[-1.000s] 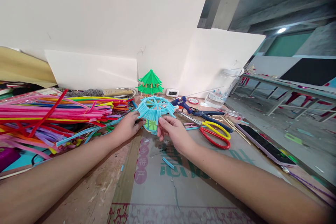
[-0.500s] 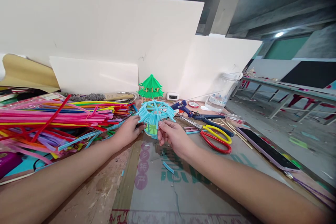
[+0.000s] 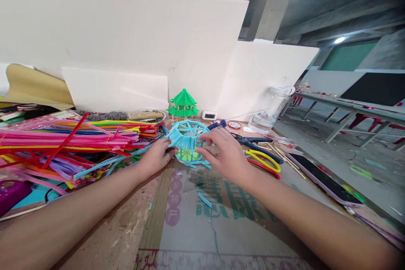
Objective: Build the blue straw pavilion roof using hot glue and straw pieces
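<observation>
Holding a light-blue domed pipe-cleaner frame (image 3: pixel 186 135) low over the printed plastic table mat (image 3: pixel 205 228), in front of a small green pipe-cleaner pagoda (image 3: pixel 182 103); cannot tell if it touches the mat. Left hand (image 3: pixel 156 156): fingers curled, pinching the frame's left rim. Right hand (image 3: pixel 226 154): fingers spread and loose, tips at the frame's right rim, gripping nothing visible. Step in hand looks like adjusting the frame's fringe or ribs. Next move calls for 1 steady left pinch and light right fingertips, since thin stems likely bend easily. Heap of multicoloured pipe cleaners (image 3: pixel 63 143) lies left; yellow- and red-handled scissors (image 3: pixel 265 162) right.
</observation>
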Motion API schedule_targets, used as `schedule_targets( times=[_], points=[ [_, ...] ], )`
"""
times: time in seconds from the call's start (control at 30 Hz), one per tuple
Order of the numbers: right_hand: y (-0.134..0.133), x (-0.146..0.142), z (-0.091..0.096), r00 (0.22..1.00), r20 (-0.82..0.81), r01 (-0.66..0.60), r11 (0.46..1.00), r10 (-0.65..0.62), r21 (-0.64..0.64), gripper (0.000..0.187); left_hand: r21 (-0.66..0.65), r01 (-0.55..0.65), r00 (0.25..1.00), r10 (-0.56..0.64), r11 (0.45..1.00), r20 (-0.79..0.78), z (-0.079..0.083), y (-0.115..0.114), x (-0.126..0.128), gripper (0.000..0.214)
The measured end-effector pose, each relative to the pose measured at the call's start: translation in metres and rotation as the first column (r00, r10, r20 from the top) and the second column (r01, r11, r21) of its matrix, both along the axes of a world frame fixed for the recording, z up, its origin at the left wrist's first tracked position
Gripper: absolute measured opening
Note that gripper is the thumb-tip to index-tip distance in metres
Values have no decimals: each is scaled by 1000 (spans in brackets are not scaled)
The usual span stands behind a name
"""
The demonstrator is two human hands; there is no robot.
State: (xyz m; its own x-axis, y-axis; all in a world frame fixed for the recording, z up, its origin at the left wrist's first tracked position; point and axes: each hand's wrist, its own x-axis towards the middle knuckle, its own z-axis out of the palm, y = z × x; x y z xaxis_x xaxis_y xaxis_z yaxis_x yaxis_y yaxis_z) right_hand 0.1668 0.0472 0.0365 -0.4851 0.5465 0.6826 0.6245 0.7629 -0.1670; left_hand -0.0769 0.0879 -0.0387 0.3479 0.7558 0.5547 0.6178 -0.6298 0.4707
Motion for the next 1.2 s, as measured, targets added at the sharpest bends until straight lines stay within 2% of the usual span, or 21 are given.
schedule_targets(
  times=[0.07,0.13,0.4,0.93,1.2],
  points=[
    [4,2,-1,997,73,-5,989,-6,147,37,2,1,1000,-1,1000,-12,0,0,0,19],
    [7,4,-3,994,108,6,983,-26,183,43,-2,-1,1000,0,1000,-14,0,0,0,19],
    [11,3,-9,986,163,-7,980,-26,201,39,-6,-14,1000,14,1000,-17,-1,1,1,20],
    [13,0,-11,994,109,-27,983,8,182,31,7,-26,999,26,1000,-24,-3,1,1,19],
    [13,-2,-12,993,118,-17,982,-5,188,41,20,-24,999,25,1000,-34,-2,1,1,19]
  ],
)
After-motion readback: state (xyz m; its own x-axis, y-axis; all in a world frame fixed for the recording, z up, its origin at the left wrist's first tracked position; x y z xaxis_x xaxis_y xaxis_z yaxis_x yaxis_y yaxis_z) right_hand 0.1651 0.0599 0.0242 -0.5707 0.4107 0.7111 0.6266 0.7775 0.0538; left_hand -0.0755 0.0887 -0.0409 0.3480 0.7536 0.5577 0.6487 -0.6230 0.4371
